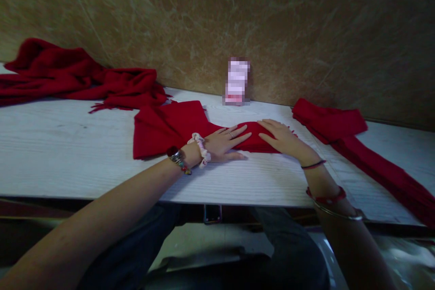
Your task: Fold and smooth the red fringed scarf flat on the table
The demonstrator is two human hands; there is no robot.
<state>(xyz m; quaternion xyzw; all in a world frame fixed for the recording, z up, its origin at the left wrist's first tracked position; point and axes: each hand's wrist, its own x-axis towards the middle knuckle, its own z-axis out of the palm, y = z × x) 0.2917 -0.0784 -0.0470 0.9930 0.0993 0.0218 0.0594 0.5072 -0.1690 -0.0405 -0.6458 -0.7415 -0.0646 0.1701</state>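
A red scarf [173,122] with fringed ends lies on the table in front of me. Its left part is spread wide and loosely folded, while a narrower folded strip runs to the right. My left hand [224,144] rests flat on that strip, fingers pointing right and thumb apart on the table side. On the strip's right end lies my right hand [285,139], palm down, its fingers stretched to the left. Between the two sets of fingertips a patch of red cloth shows. Nothing is gripped in either hand.
A crumpled red scarf [74,77] lies at the back left. Another red scarf [340,131], folded at its top, trails toward the right front edge. A blurred phone [237,81] leans upright against the marbled wall [204,18]. The white table [84,154] ends just before my legs.
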